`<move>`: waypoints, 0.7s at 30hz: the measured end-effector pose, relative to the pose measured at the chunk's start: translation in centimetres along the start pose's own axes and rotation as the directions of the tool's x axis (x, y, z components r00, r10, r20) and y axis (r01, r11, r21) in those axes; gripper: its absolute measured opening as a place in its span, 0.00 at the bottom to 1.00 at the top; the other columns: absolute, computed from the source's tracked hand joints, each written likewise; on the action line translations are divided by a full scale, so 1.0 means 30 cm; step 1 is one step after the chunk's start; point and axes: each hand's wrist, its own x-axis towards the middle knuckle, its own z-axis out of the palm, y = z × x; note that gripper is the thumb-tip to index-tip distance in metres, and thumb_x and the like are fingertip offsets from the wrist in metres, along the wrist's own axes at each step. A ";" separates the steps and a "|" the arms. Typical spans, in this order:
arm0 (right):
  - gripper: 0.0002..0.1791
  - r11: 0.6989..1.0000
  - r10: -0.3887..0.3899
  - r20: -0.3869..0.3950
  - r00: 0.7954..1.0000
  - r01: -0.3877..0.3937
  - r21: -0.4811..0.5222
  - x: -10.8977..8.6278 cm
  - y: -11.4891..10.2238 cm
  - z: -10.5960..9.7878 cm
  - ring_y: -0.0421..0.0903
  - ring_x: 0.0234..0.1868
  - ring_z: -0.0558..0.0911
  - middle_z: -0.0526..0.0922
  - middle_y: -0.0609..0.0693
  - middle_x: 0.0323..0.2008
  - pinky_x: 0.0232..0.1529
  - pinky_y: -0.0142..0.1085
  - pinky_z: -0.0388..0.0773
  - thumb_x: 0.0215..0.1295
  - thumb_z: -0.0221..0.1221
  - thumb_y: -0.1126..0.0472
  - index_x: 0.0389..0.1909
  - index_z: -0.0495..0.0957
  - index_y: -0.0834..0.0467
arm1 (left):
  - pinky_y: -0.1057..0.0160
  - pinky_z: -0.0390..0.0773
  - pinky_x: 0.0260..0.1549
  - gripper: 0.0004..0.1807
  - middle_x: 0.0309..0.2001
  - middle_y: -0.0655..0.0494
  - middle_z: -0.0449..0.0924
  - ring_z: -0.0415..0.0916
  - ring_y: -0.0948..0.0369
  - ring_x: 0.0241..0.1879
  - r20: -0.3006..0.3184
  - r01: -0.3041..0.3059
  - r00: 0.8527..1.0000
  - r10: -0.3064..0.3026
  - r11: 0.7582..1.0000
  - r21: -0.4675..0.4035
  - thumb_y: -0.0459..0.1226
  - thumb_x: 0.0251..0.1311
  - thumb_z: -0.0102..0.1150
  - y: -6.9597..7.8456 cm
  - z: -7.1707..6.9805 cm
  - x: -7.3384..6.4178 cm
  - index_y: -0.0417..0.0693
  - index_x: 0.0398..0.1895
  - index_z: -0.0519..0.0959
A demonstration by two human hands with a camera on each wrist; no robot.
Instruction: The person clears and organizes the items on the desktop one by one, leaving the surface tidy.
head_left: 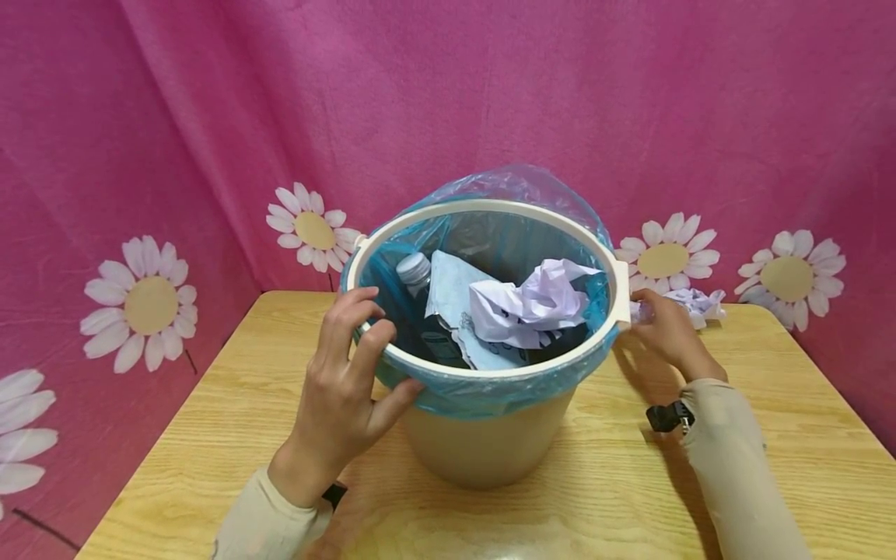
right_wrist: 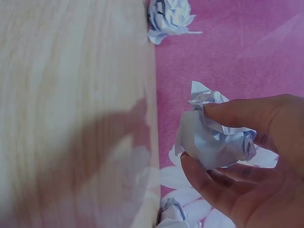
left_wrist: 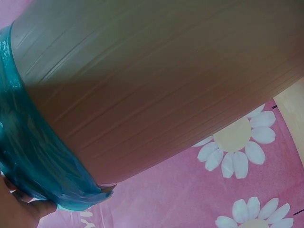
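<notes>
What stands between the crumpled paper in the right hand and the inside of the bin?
The bin itself: the crumpled paper in the right hand is outside, beside its right side, so the wall and white rim stand between. The paper probably needs lifting over that rim; the bin's top is open.

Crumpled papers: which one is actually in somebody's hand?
The paper ball pinched in the right hand; the crumpled sheet lies in the trash bin, and two other balls sit by the edge of the table.
</notes>
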 end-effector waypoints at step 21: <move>0.27 0.997 0.082 -0.061 0.995 -0.083 -0.012 -0.025 -0.050 -0.096 0.54 0.32 0.73 0.78 0.65 0.37 0.27 0.39 0.69 0.61 0.68 0.62 0.58 0.72 0.67 | 0.41 0.79 0.51 0.29 0.55 0.38 0.71 0.67 0.42 0.64 0.010 0.008 1.000 -0.008 1.000 0.008 0.60 0.70 0.46 -0.003 0.000 -0.004 0.42 0.50 0.71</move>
